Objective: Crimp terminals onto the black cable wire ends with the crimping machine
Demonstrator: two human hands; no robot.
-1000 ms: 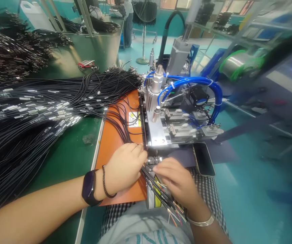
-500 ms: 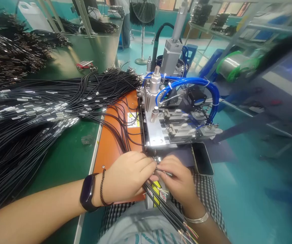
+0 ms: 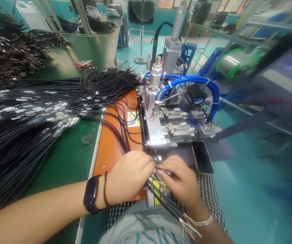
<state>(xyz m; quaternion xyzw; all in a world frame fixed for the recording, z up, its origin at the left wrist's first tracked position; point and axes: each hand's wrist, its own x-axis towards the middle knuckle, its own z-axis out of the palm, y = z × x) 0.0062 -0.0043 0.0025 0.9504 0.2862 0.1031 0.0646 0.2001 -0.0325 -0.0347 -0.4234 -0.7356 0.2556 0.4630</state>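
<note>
My left hand [image 3: 133, 174] is closed round a bundle of black cables [image 3: 165, 200]; their stripped ends with thin coloured wires [image 3: 190, 227] hang out below it toward my lap. My right hand [image 3: 180, 179] pinches the end of a single black cable [image 3: 158, 168] just beside the left fingertips. Both hands meet in front of the machine [image 3: 157, 134], close to a small metal fixture [image 3: 157, 158] at its near edge. Exactly how the fingertips grip the cable is partly hidden. More black cables run from under my left hand back across the orange plate [image 3: 110, 145].
A large pile of black cables [image 3: 67, 88] covers the green table [image 3: 59, 166] at left. Red-handled pliers [image 3: 83, 65] lie behind it. Blue air hoses [image 3: 194, 79] arch over the machine. A phone [image 3: 203, 157] rests by my right thigh. A wire spool [image 3: 234, 64] stands at right.
Both hands stay at nearly the same place, with the left wrist shifted slightly right. The bundle's wire ends have swung a little, and the single cable has turned slightly in my fingers.
</note>
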